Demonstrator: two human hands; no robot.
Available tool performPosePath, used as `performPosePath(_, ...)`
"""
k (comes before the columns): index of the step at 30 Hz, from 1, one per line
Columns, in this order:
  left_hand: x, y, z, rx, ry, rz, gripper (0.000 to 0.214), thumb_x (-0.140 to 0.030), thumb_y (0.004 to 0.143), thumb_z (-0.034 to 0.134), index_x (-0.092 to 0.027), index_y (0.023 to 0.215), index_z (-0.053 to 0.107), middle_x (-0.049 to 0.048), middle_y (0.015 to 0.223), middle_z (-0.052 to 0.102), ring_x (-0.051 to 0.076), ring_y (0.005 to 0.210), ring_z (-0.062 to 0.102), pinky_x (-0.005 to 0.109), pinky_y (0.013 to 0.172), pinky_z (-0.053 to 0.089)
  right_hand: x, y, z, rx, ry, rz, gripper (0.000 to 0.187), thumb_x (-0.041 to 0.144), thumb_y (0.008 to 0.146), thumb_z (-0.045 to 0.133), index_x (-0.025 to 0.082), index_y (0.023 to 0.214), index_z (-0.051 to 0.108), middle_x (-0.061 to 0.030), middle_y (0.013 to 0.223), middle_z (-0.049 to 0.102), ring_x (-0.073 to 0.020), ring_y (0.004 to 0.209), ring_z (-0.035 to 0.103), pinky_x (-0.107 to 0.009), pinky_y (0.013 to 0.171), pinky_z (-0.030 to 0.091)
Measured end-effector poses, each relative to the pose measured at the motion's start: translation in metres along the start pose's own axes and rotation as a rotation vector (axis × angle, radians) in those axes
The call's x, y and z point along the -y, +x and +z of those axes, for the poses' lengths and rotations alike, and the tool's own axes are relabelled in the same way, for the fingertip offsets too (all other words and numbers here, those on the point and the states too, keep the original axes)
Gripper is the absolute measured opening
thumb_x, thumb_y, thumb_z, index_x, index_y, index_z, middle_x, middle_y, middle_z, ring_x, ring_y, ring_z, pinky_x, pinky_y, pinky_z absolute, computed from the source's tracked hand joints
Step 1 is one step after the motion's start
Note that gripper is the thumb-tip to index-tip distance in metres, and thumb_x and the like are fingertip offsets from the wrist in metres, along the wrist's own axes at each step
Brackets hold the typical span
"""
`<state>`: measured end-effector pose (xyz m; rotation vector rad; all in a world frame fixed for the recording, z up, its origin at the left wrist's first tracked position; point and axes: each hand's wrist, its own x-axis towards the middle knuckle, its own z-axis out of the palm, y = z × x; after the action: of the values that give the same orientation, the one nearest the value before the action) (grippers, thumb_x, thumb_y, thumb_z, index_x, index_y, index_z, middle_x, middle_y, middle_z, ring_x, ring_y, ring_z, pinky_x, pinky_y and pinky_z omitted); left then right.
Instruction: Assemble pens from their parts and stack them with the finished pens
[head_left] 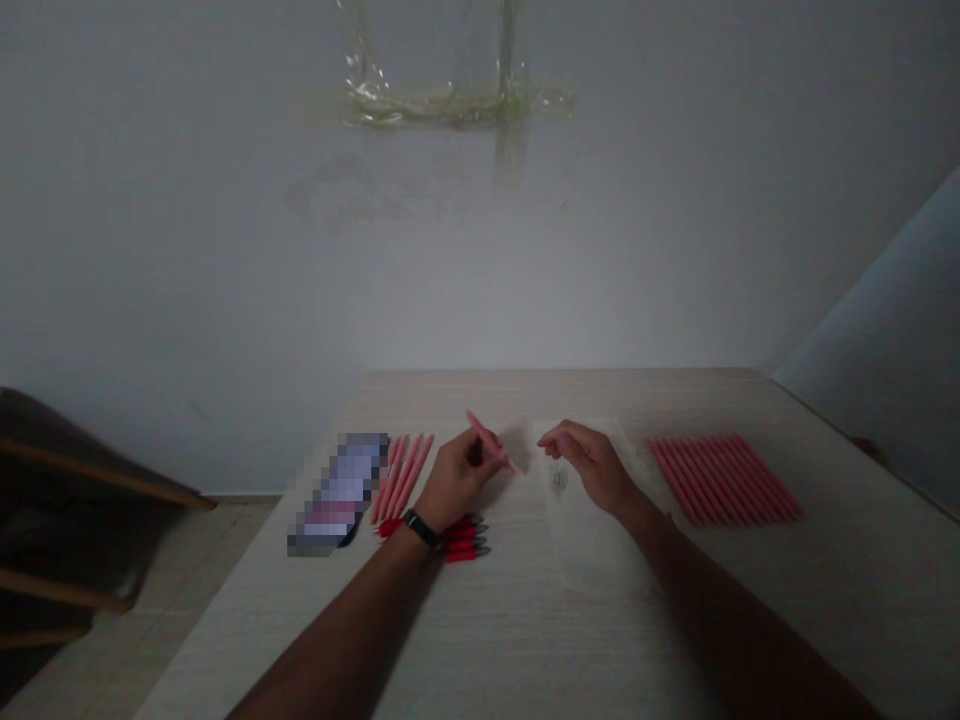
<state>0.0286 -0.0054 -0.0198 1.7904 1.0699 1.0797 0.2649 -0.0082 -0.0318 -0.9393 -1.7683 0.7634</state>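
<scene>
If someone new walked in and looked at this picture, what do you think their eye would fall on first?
The neat row of pink rods on the right of the pale table stands out most. At the centre, the left hand, wearing a dark wristband, pinches one pink rod, while the right hand is held over a sheet of paper. Just left of them lie small red pieces with dark tips.

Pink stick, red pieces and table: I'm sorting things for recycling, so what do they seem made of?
The pink stick in the left hand looks like matte plastic, smooth and evenly coloured, though painted wood is possible. The red pieces look like glossy plastic, going by their sheen; their dark tips are too small to tell. The table looks like wood-grain laminate, with faint, regular grain on a flat surface.
</scene>
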Motion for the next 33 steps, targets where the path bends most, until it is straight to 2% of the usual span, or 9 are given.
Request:
performPosePath(4, 0.001, 0.002, 0.001, -0.12, -0.331, -0.101, 0.024, -0.036, 0.08, 0.075, -0.015, 0.081, 0.063, 0.0027, 0.073, 0.066, 0.015, 0.068, 0.06, 0.026, 0.065, 0.046, 0.006, -0.002, 0.001, 0.077, -0.078, -0.027, 0.031, 0.043, 0.097, 0.057, 0.023, 0.115, 0.072, -0.005, 0.089, 0.066, -0.0174, 0.081, 0.06, -0.029, 0.073, 0.048)
performPosePath(8, 0.002, 0.001, 0.004, -0.196, -0.485, -0.144, 0.023, -0.033, 0.077, 0.076, -0.015, 0.079, 0.063, 0.002, 0.074, 0.067, 0.014, 0.069, 0.061, 0.026, 0.067, 0.047, 0.007, -0.003, 0.001, 0.105, -0.067, -0.049, 0.039, 0.041, 0.098, 0.056, 0.026, 0.133, 0.064, -0.0047, 0.091, 0.066, -0.0172, 0.082, 0.06, -0.029, 0.075, 0.048)
performPosePath(11, 0.003, 0.0, 0.006, -0.202, -0.557, -0.153, 0.021, -0.031, 0.078, 0.076, -0.015, 0.079, 0.062, 0.0014, 0.074, 0.066, 0.013, 0.07, 0.062, 0.026, 0.068, 0.048, 0.006, -0.004, 0.003, 0.099, -0.046, -0.065, 0.041, 0.04, 0.098, 0.056, 0.026, 0.136, 0.061, -0.0048, 0.093, 0.067, -0.0174, 0.084, 0.06, -0.03, 0.077, 0.049)
performPosePath(20, -0.002, 0.002, 0.007, -0.221, -0.609, -0.155, 0.025, -0.033, 0.077, 0.077, -0.016, 0.077, 0.059, 0.0012, 0.074, 0.067, 0.014, 0.072, 0.063, 0.027, 0.071, 0.049, 0.003, -0.007, 0.012, 0.212, 0.105, -0.022, 0.053, 0.04, 0.098, 0.056, 0.025, 0.148, 0.047, -0.0054, 0.102, 0.069, -0.0158, 0.087, 0.062, -0.03, 0.076, 0.05)
performPosePath(25, -0.002, 0.002, 0.007, -0.23, -0.609, -0.142, 0.023, -0.032, 0.077, 0.077, -0.016, 0.078, 0.06, 0.0014, 0.075, 0.067, 0.014, 0.073, 0.063, 0.028, 0.071, 0.05, 0.004, -0.006, 0.006, 0.164, 0.073, -0.022, 0.048, 0.04, 0.098, 0.056, 0.024, 0.144, 0.053, -0.0057, 0.101, 0.069, -0.0166, 0.087, 0.062, -0.029, 0.076, 0.05)
performPosePath(30, -0.002, 0.001, 0.007, -0.218, -0.608, -0.139, 0.023, -0.031, 0.078, 0.077, -0.015, 0.078, 0.06, 0.0017, 0.076, 0.068, 0.014, 0.073, 0.064, 0.028, 0.072, 0.05, 0.004, -0.005, 0.01, 0.207, 0.114, -0.018, 0.051, 0.038, 0.096, 0.059, 0.025, 0.145, 0.051, -0.0051, 0.102, 0.069, -0.0156, 0.085, 0.061, -0.029, 0.076, 0.05)
performPosePath(33, 0.0, 0.0, 0.009, -0.205, -0.571, -0.137, 0.022, -0.031, 0.079, 0.077, -0.015, 0.081, 0.061, 0.0021, 0.076, 0.069, 0.014, 0.073, 0.064, 0.027, 0.071, 0.05, 0.004, -0.004, 0.013, 0.138, 0.102, 0.015, 0.044, 0.039, 0.096, 0.059, 0.024, 0.137, 0.057, -0.0042, 0.095, 0.067, -0.0159, 0.082, 0.06, -0.029, 0.074, 0.049)
